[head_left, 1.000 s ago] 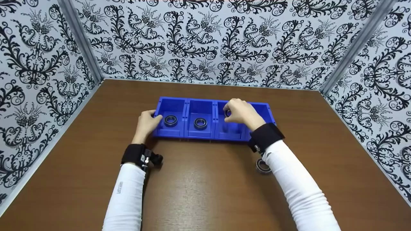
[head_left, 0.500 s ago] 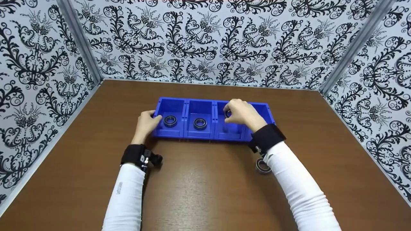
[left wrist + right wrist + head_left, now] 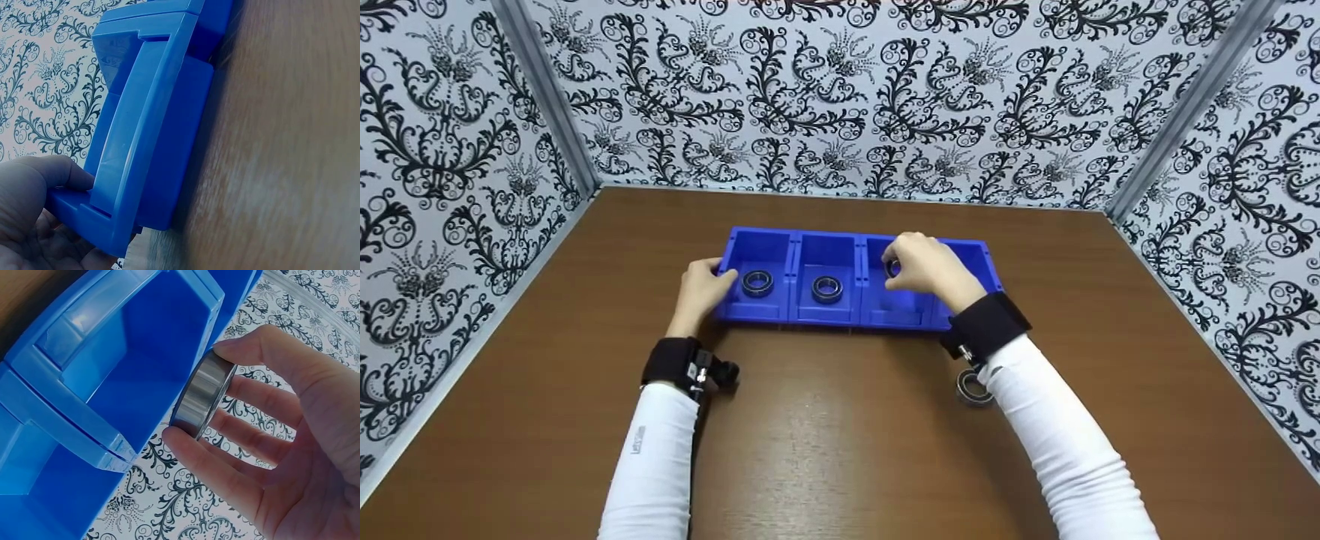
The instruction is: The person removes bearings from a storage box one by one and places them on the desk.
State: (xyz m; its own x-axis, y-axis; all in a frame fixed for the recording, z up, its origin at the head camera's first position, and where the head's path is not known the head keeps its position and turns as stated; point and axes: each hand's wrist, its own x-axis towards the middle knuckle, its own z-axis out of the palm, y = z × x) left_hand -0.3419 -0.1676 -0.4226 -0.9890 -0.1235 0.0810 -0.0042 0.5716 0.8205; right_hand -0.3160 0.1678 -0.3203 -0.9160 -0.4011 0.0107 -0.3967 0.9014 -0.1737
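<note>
A blue bin (image 3: 825,315) with several compartments in a row lies across the table. My left hand (image 3: 704,291) grips its left end wall; in the left wrist view the thumb (image 3: 67,171) hooks over the rim with fingers beneath. Above the third compartment from the left, my right hand (image 3: 926,264) pinches a steel ball bearing (image 3: 203,394) by its edge between thumb and fingers. One bearing (image 3: 757,283) lies flat in the leftmost compartment, another bearing (image 3: 827,289) in the second. The right hand partly covers the rightmost compartment.
On the brown table (image 3: 810,450), one more bearing (image 3: 973,388) lies under the right forearm, partly hidden by the sleeve. Patterned panels (image 3: 840,97) with grey corner posts enclose the back and both sides.
Almost nothing differs. The right wrist has shifted very slightly to the right, while the held bearing stays over the third compartment and the left hand keeps its place.
</note>
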